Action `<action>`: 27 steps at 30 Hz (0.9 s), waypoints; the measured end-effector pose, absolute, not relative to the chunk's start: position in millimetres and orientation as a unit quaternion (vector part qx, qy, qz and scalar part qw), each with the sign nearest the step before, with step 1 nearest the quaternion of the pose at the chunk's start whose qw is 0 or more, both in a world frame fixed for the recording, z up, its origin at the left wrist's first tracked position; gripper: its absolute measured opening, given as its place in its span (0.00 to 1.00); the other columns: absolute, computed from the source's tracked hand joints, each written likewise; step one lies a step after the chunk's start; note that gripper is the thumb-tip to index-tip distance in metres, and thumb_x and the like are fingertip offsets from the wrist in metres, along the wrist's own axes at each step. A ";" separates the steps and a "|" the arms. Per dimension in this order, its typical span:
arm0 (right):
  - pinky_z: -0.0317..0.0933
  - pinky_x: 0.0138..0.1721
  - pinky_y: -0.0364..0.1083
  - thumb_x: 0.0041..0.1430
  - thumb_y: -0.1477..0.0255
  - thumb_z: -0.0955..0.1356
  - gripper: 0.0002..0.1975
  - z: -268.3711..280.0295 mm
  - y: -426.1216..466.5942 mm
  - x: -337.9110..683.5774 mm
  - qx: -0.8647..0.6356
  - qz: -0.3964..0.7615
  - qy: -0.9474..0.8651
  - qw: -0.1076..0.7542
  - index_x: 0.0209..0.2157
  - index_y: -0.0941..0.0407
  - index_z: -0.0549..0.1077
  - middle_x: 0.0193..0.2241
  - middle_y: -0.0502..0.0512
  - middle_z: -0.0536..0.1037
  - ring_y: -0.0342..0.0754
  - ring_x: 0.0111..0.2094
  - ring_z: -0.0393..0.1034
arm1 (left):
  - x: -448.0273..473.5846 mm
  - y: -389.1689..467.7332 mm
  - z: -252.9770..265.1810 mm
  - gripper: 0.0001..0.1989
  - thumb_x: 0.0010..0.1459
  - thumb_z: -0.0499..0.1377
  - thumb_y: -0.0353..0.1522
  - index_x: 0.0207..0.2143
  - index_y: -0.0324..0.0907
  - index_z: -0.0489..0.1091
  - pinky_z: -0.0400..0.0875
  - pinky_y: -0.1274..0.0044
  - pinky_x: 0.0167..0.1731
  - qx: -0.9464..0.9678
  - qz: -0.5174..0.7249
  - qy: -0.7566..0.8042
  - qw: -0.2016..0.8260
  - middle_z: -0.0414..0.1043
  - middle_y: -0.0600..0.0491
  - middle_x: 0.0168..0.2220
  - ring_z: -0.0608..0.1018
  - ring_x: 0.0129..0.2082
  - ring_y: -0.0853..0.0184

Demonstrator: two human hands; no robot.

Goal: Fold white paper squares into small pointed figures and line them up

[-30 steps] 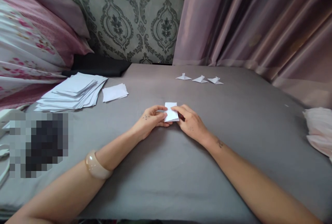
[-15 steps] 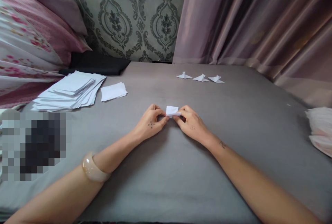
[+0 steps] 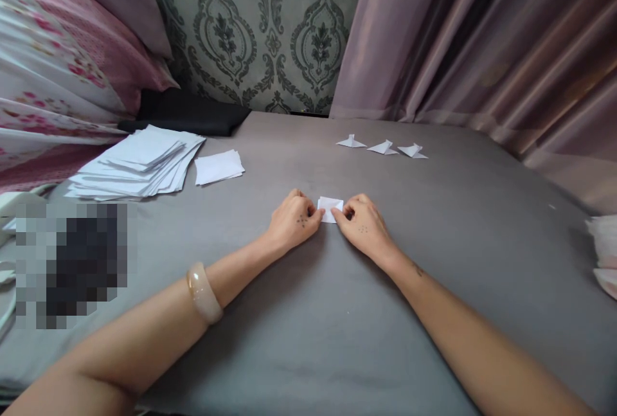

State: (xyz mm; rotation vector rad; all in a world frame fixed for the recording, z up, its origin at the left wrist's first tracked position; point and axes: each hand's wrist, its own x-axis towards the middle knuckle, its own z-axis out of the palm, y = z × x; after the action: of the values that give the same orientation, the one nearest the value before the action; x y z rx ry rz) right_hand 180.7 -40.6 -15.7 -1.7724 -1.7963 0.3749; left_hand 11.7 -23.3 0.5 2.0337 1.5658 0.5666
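Observation:
A small folded piece of white paper [image 3: 330, 208] is held between my two hands above the middle of the grey cloth surface [image 3: 308, 339]. My left hand [image 3: 296, 218] pinches its left edge, with the thumb on the near face and the other fingers curled behind. On the opposite edge, my right hand [image 3: 362, 226] grips the paper the same way. Crease lines show on the paper's face. Beyond the hands, to the right, three folded paper figures [image 3: 383, 147] with pointed wings stand in a row.
At the left lies a stack of white paper sheets [image 3: 139, 165], with a smaller pile of paper pieces [image 3: 220, 168] beside it. Behind the stack is a folded black cloth [image 3: 193, 114]. Pinkish curtains [image 3: 424, 36] hang at the right. A blurred-out dark object [image 3: 87, 262] sits at the near left.
The paper's raised lower flap now lies flat, so its face shows as a fuller rectangle. Both thumbs have shifted onto its front. The whole view has swung slightly left.

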 end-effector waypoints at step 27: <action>0.59 0.34 0.47 0.54 0.62 0.68 0.11 -13.2 -40.1 183.7 -0.677 0.114 -0.675 0.270 0.25 0.54 0.68 0.31 0.52 0.70 0.45 0.27 0.64 | 5.3 -29.0 -0.8 0.12 0.63 0.46 0.28 0.43 0.42 0.67 0.64 0.71 0.43 0.874 0.193 0.421 0.145 0.70 0.48 0.45 0.68 0.42 0.61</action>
State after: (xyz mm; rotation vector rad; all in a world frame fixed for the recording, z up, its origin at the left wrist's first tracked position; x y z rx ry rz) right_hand 183.7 -40.1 -13.2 -1.8256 -1.8186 0.3069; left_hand 5.3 -29.0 -0.8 2.5189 1.2130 0.5572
